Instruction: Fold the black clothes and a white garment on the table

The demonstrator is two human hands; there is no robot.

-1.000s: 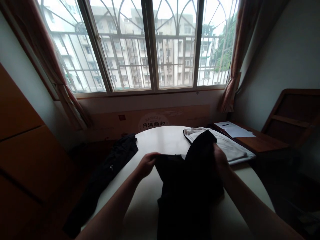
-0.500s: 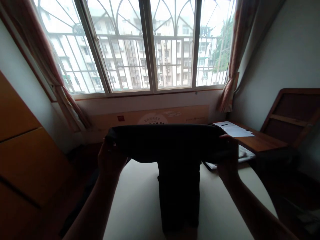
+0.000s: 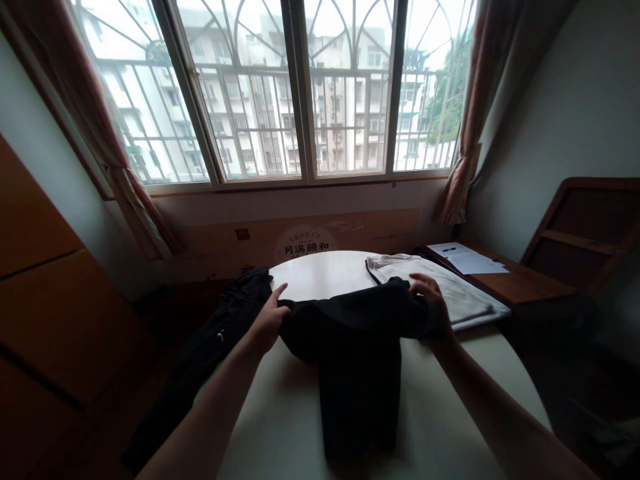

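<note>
A black garment (image 3: 360, 360), too dark for me to tell its kind, hangs and lies over the white round table (image 3: 260, 400). Its lower part runs toward me as a narrow strip. At its upper left corner my left hand (image 3: 270, 320) pinches the cloth, index finger stretched out. My right hand (image 3: 431, 303) holds the upper right end, with fingers curled over the fabric and partly hidden in shadow. Behind my right hand a folded white garment (image 3: 460, 293) lies on the table.
Another dark garment (image 3: 220, 347) hangs over the table's left edge. At the right, papers and a pen rest on a wooden surface (image 3: 530, 280) beside a wooden chair back (image 3: 585, 220). An orange cabinet (image 3: 45, 320) stands left. A printed box (image 3: 220, 247) sits below the window.
Both hands have come down with the black garment's upper part, and my left hand has moved inward to the right. The far table edge and the white garment now show.
</note>
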